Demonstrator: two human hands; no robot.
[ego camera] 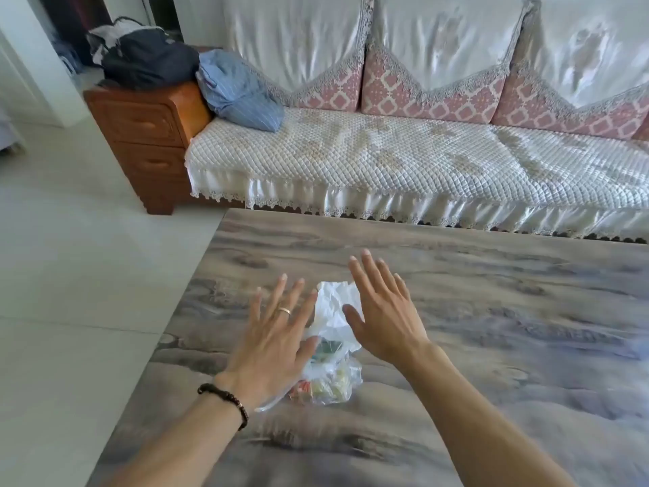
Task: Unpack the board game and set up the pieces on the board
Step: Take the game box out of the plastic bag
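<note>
A clear plastic bag (pixel 333 374) lies on the grey marbled table (pixel 491 311), crumpled white at its far end and holding small coloured game pieces at its near end. My left hand (pixel 277 335) hovers flat over the bag's left side with fingers spread and straight; a ring and a dark bead bracelet show on it. Over the bag's right side my right hand (pixel 386 311) is held flat, fingers straight too. Neither hand grips the bag. No board is in view.
A sofa (pixel 404 159) with a white quilted cover stands just beyond the table's far edge. A blue striped cloth (pixel 238 89) and dark bags (pixel 147 58) lie on its wooden left end. Pale tiled floor (pixel 87 258) lies left of the table.
</note>
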